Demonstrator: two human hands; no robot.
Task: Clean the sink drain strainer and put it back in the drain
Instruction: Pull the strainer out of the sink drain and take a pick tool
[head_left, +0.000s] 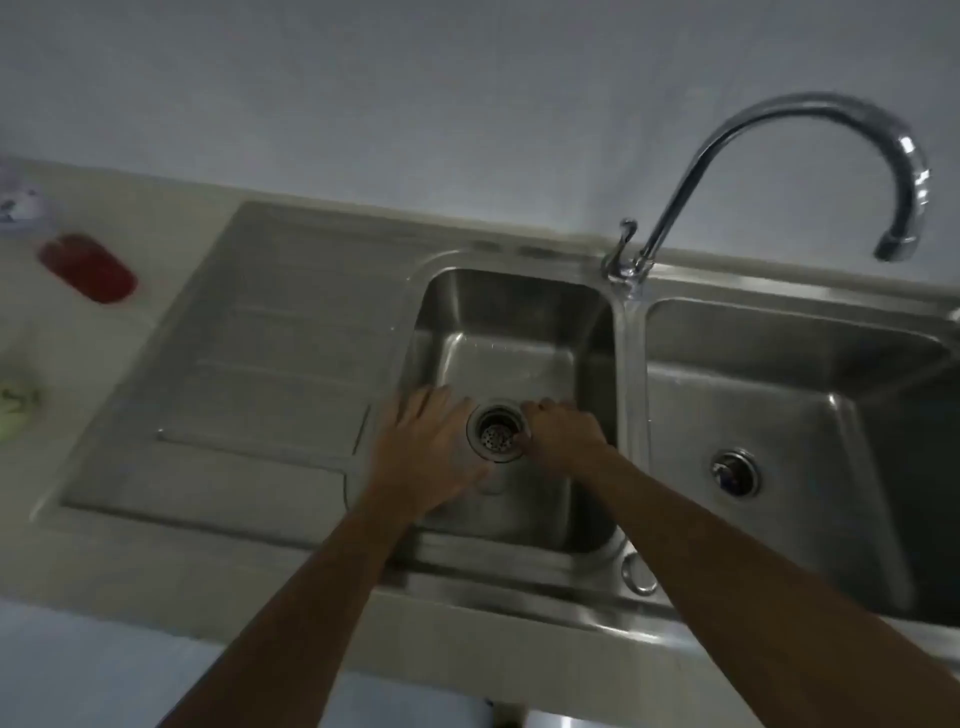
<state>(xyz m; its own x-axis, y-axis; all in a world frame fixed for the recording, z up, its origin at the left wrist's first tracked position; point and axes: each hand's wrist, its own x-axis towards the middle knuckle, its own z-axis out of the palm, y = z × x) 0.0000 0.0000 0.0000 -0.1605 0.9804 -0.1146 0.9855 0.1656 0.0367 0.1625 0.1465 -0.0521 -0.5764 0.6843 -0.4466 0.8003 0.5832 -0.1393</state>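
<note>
Beside drain strainer (496, 435), both hands, basin (511, 312) walls near

No legible text, label, brand or number on anything here

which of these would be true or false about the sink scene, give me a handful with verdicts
1. The strainer sits in the drain of the left basin. True.
2. Water is running from the faucet. False: no stream is visible.
3. The left hand lies flat with fingers spread beside the drain. True.
4. The right hand rests in the right basin. False: it is at the strainer's edge in the left basin.
5. A red object lies on the counter left of the drainboard. True.
</note>
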